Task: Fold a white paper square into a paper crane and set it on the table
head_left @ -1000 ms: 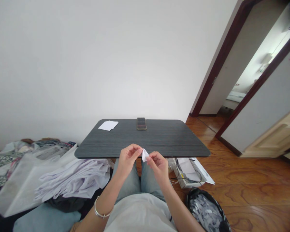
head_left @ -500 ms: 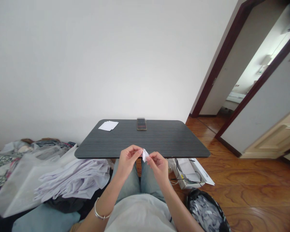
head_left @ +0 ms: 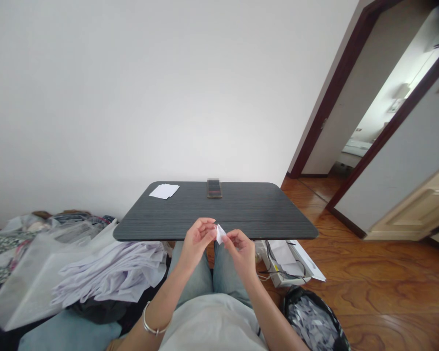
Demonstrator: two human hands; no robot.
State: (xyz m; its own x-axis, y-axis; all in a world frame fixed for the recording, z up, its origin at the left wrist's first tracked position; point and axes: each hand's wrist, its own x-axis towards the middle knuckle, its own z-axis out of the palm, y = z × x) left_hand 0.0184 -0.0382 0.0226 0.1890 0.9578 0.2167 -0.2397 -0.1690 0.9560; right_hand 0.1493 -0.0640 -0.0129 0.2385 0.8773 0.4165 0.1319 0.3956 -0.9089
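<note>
Small folded paper piece (head_left: 219,233) sits pinched between both hands, just in front of the dark table's (head_left: 249,212) near edge, above the lap. Left hand (head_left: 196,240) and right hand (head_left: 243,249) each closed on it at the fingertips.

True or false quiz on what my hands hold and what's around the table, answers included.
1. The left hand and right hand both pinch a small paper piece above the lap. True.
2. The white sheets lie at the near right corner of the table. False: they lie at its far left corner.
3. A bracelet is on the right wrist. False: it is on the left wrist.
4. A bin lined with a black bag stands on the floor at the right. True.
</note>
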